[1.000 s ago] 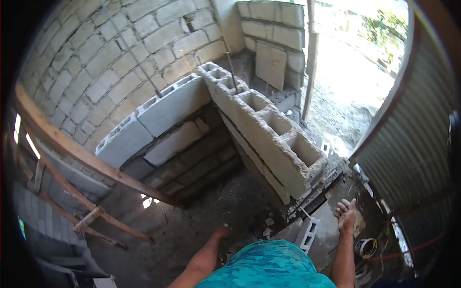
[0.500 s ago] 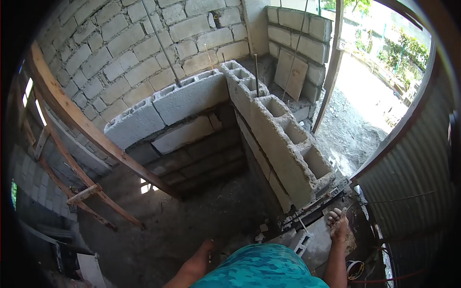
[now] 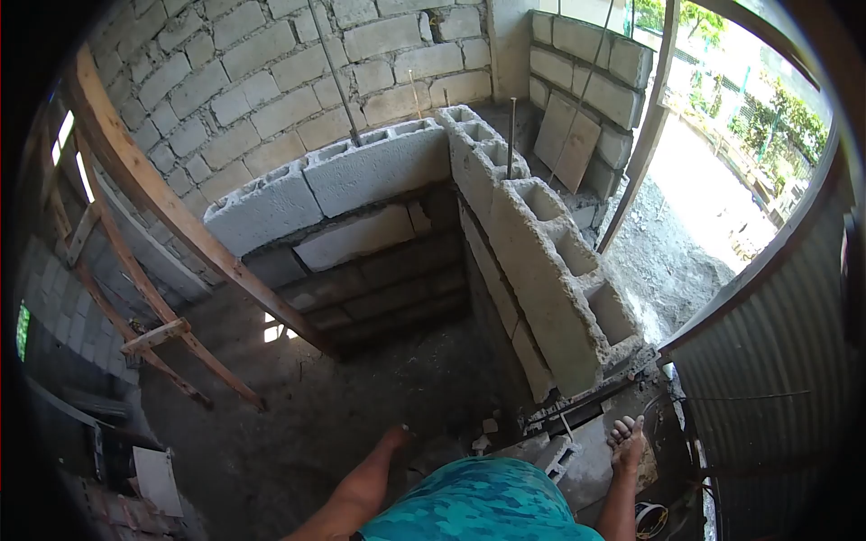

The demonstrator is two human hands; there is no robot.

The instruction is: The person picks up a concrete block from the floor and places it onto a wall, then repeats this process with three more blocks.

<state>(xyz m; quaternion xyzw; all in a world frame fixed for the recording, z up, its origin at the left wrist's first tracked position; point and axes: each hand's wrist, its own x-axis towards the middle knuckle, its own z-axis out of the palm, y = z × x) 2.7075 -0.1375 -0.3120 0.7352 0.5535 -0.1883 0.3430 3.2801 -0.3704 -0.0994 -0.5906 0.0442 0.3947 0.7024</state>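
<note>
Neither of my hands shows in the head view. Below my teal shirt (image 3: 487, 505) only my two bare legs appear. My right foot (image 3: 626, 440), dusty with toes pointing forward, rests on a concrete slab beside a hollow block (image 3: 557, 453). My left foot (image 3: 394, 439) stands on the dirt floor. Straight ahead a low wall of grey hollow blocks (image 3: 550, 270) meets a second low block wall (image 3: 361, 176) at a corner.
A taller block wall (image 3: 271, 81) rises behind. Slanted wooden braces (image 3: 180, 225) cross the left side. Steel rebars (image 3: 511, 135) stick up from the blocks. Corrugated metal sheeting (image 3: 776, 361) stands at right, with a sunlit opening (image 3: 704, 207) beyond. Rubble (image 3: 487, 428) lies near my feet.
The view has swung, so the block walls sit further right and higher in frame. My right foot has dropped lower in view, and my left leg has shifted slightly left.
</note>
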